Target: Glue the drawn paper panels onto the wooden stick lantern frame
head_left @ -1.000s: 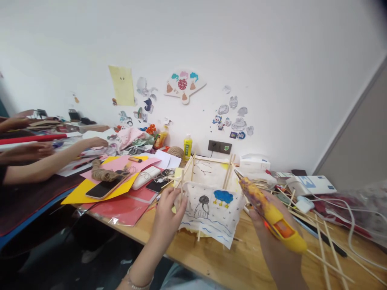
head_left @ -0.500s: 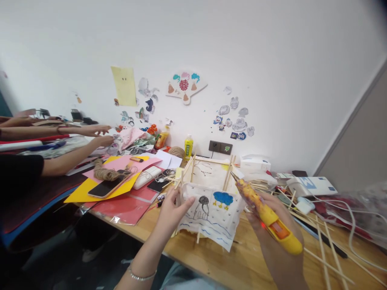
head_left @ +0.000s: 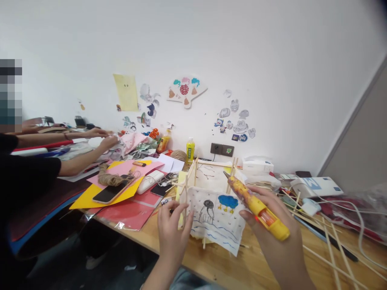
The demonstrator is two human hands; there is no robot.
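Observation:
A frame of thin wooden sticks stands on the table, with a white drawn-on sheet (head_left: 216,219) across its front. The sheet shows a dark-topped figure, a blue cloud and wavy blue lines. At the frame's left upright stick (head_left: 185,201), my left hand (head_left: 172,229) has its fingers bent and apart; whether a fingertip touches the stick I cannot tell. My right hand (head_left: 272,225) is wrapped round a yellow hot glue gun (head_left: 256,207). Its dark nozzle points up and left, above the sheet and in front of the frame's back panel (head_left: 208,172). A red light glows on the gun.
Loose wooden sticks (head_left: 331,245) and a white cable (head_left: 359,229) lie at right. To the left are a phone (head_left: 110,193), twine (head_left: 109,177), coloured paper (head_left: 87,196) and a white power bank (head_left: 151,181). A co-worker's hands (head_left: 105,139) handle material at far left. A yellow-capped bottle (head_left: 190,150) stands behind.
My left hand has loosened from the left stick, its fingers now spread. The glue gun's nozzle has shifted slightly left. The co-worker's hands have come together, and the view has tilted slightly.

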